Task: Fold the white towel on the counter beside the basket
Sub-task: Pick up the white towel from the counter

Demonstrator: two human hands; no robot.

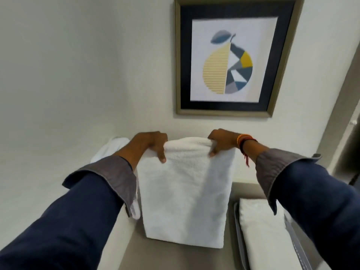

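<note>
Both hands' fingers grip the white towel above a beige counter, framed pear print on the wall

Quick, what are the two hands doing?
Left hand: closed on the white towel's top edge.
Right hand: closed on the same edge.

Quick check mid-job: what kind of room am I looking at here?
Probably a hotel or guest-room linen nook. Framed pear print on a plain wall, a grey basket holding a folded towel, and both hands, left hand, right hand, gripping the white towel.
</note>
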